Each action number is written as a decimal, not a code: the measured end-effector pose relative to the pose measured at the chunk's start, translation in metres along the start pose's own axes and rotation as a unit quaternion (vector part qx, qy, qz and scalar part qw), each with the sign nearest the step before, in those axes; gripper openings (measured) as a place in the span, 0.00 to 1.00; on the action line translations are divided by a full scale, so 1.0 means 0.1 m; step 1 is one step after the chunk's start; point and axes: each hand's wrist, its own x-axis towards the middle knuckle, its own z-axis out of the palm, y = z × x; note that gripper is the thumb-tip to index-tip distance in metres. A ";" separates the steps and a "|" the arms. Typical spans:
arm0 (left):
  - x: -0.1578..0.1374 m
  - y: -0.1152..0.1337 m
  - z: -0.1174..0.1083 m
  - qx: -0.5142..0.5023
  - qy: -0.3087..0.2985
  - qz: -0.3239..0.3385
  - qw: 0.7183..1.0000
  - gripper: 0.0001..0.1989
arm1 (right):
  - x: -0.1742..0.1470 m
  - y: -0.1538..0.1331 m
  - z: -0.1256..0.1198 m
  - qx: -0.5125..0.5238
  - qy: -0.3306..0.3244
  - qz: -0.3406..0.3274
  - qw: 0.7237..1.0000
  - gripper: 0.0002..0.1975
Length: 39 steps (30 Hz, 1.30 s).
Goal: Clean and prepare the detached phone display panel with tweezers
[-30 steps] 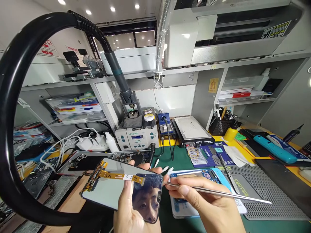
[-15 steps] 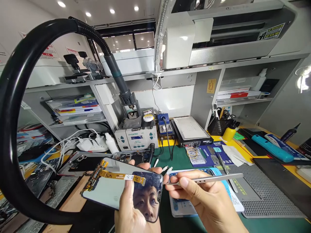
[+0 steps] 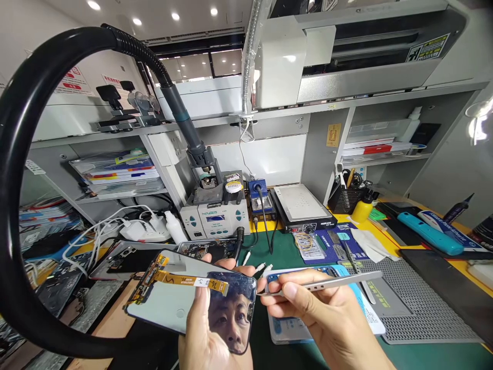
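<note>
My left hand [image 3: 210,329] is closed around a phone screen [image 3: 162,306], thumb across its back and fingertips behind its upper edge. An orange flex cable [image 3: 179,278] with a handwritten white label runs along that back. The right part of the screen is dark and mirrors a face. My right hand [image 3: 323,313] pinches slim metal tweezers [image 3: 346,282] between thumb and fingers. Their fine tip points left, close to the screen's right edge; whether it touches I cannot tell.
A blue-white package [image 3: 290,329] lies under my right hand, beside a grey perforated mat [image 3: 435,303]. Behind stand a hot-air station [image 3: 215,221], a soldering iron stand [image 3: 259,198] and a heating plate [image 3: 300,203]. A thick black hose [image 3: 15,180] arches across the left.
The view has shifted slightly, moving everything a little left in the picture. My hands keep their grips, and the tool tip stays near the screen's right edge.
</note>
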 end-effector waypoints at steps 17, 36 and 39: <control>0.00 0.01 -0.01 0.012 0.008 0.006 1.000 0.21 | -0.03 0.03 0.01 -0.102 0.011 -0.094 0.990 0.05; -0.01 -0.10 -0.07 0.034 0.041 0.044 0.998 0.20 | -0.05 0.04 0.06 -0.086 0.024 -0.068 0.994 0.07; -0.01 -0.12 -0.09 0.030 0.049 0.034 0.998 0.19 | -0.03 0.06 0.04 -0.078 0.000 -0.068 0.995 0.06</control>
